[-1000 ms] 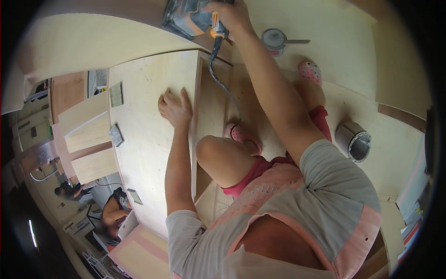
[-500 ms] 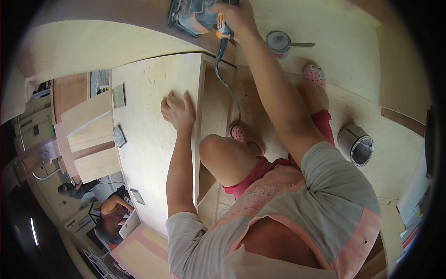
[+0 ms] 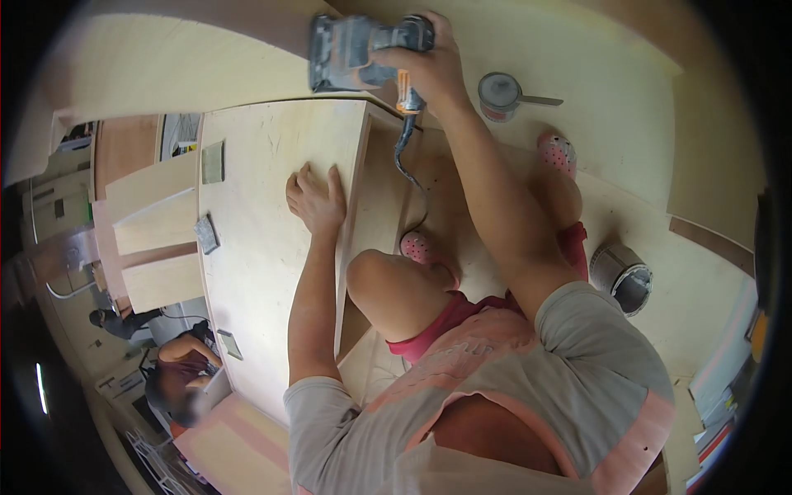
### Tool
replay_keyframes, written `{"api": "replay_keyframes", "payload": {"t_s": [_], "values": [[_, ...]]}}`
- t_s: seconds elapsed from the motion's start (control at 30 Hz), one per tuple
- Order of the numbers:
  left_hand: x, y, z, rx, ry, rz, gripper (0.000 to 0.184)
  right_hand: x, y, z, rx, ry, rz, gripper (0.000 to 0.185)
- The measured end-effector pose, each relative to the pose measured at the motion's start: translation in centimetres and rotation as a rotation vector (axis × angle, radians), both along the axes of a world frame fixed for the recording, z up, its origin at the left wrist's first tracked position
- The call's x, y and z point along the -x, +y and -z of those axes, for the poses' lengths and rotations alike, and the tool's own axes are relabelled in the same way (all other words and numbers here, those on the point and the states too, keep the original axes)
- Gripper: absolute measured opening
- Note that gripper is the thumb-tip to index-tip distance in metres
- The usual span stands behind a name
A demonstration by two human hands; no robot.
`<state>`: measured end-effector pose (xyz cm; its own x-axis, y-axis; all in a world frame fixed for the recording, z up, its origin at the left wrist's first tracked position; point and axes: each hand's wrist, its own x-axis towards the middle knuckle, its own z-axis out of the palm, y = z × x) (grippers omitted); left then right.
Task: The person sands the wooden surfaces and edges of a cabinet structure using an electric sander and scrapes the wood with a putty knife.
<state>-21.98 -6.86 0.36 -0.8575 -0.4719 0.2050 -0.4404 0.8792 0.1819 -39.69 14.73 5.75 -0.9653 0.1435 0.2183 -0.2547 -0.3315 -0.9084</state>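
My right hand is wrapped around the grip of a dusty power sander, grey-black with orange parts, at the top of the view. The sander's flat base faces left, toward the curved-looking wooden board; whether it touches the board I cannot tell. From its handle a dark cord hangs down past the cabinet edge. My left hand lies on the pale plywood panel with fingers spread, holding nothing. Two worn sanding pads rest along the panel's left edge, with a third piece lower down.
An open can with a scraper-like flat blade across it stands beyond my right forearm. Another dirty open can lies right of my leg. Co-workers are at the lower left, near wooden panels.
The sander and my right hand have moved down and slightly right in the view. My left hand stays on the panel. The camera view has shifted a little.
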Motion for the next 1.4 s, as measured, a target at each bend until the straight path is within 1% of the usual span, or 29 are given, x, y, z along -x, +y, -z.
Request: {"api": "replay_keyframes", "payload": {"t_s": [0.07, 0.1, 0.13, 0.2, 0.27, 0.33, 0.37, 0.4, 0.43, 0.47, 0.53, 0.57, 0.63, 0.67, 0.73, 0.77, 0.83, 0.87, 0.93, 0.97, 1.03, 1.07, 1.13, 1.27, 1.37, 1.4], "values": [[0.0, 0.0, 0.0, 0.003, 0.011, -0.02, 0.065, 0.0, 0.2, 1.2, 0.149, -0.356, -0.083, 0.081], [0.1, -0.1, 0.1, 0.021, 0.018, -0.019, 0.065, -0.1, 0.4, 1.8, 0.203, -0.416, -0.122, 0.074], [0.1, -0.2, 0.2, 0.037, 0.025, -0.015, 0.065, -0.1, 0.4, 2.6, 0.188, -0.41, -0.13, 0.074], [0.1, -0.5, 0.4, 0.031, 0.038, -0.012, 0.065, -0.3, 1.0, 5.0, 0.335, -0.603, -0.267, 0.071], [0.2, -0.5, 0.4, 0.021, 0.071, -0.003, 0.065, -2.0, 1.3, 7.2, 0.3, -0.558, -0.301, 0.071], [0.4, -0.2, 0.3, 0.039, 0.05, -0.051, 0.065, -2.1, 2.3, 7.2, 0.253, -0.505, -0.342, 0.07], [0.3, -0.5, 0.7, 0.059, 0.1, -0.032, 0.064, -2.4, 3.2, 7.1, 0.407, -0.46, -0.458, 0.07], [-0.1, -0.2, 0.6, 0.024, 0.112, -0.047, 0.064, -2.7, 3.9, 7.2, 0.559, -0.416, -0.577, 0.07], [-0.1, -0.2, 0.4, 0.01, 0.112, -0.033, 0.064, -2.1, 4.1, 8.3, 0.588, -0.422, -0.607, 0.062], [0.1, -0.2, 0.2, 0.003, 0.118, -0.016, 0.065, -1.8, 4.5, 8.2, 0.55, -0.407, -0.621, 0.062], [0.3, -0.3, 0.8, 0.002, 0.158, -0.037, 0.065, -1.2, 5.6, 7.3, 0.832, -0.231, -0.833, 0.059], [0.3, -0.4, 0.7, 0.018, 0.145, -0.04, 0.065, -0.8, 5.8, 7.2, 0.807, -0.217, -0.841, 0.059], [0.4, -0.2, 0.8, 0.029, 0.14, -0.04, 0.065, -0.2, 6.3, 7.4, 0.889, -0.27, -0.618, 0.059], [0.4, -0.2, 0.9, 0.027, 0.142, -0.034, 0.065, -0.3, 6.6, 6.7, 0.879, -0.264, -0.623, 0.059], [0.3, -0.4, 0.9, 0.028, 0.144, -0.04, 0.065, -1.3, 7.3, 4.3, 0.608, -0.366, -0.4, 0.061], [0.2, -0.2, 0.6, 0.01, 0.136, -0.035, 0.065, -1.6, 7.1, 3.0, 0.608, -0.366, -0.414, 0.061], [0.1, -0.2, 0.4, -0.003, 0.13, -0.04, 0.066, -2.1, 6.3, 0.4, 0.525, -0.074, -0.383, 0.065], [0.0, -0.1, 0.5, -0.004, 0.141, -0.033, 0.065, -2.3, 5.8, -0.6, 0.529, -0.072, -0.39, 0.065], [0.2, -0.1, 0.6, 0.002, 0.153, -0.019, 0.065, -2.4, 5.2, -1.9, 0.362, 0.08, -0.364, 0.071], [0.2, -0.1, 0.6, 0.013, 0.161, -0.013, 0.065, -2.2, 4.6, -1.8, 0.371, 0.083, -0.358, 0.071], [0.1, -0.4, 0.8, 0.034, 0.16, 0.003, 0.065, -2.1, 2.7, -1.3, 0.205, 0.169, -0.219, 0.073], [0.0, -0.3, 0.8, 0.023, 0.177, 0.012, 0.065, -1.9, 2.3, -1.2, 0.219, 0.163, -0.211, 0.073], [-0.1, -0.4, 0.8, 0.036, 0.185, 0.03, 0.065, -1.5, 1.0, -0.8, -0.091, 0.309, -0.101, 0.068], [-0.3, 0.1, 0.3, 0.024, 0.193, 0.047, 0.064, -2.3, 0.5, -3.4, -0.081, 0.324, -0.056, 0.066], [-0.1, 0.3, 0.6, 0.012, 0.125, 0.006, 0.064, -1.8, 0.7, -5.9, -0.297, 0.561, 0.094, 0.066], [0.0, 0.2, 0.5, 0.006, 0.12, 0.002, 0.064, -1.6, 0.6, -6.5, -0.293, 0.596, 0.122, 0.066]]}}
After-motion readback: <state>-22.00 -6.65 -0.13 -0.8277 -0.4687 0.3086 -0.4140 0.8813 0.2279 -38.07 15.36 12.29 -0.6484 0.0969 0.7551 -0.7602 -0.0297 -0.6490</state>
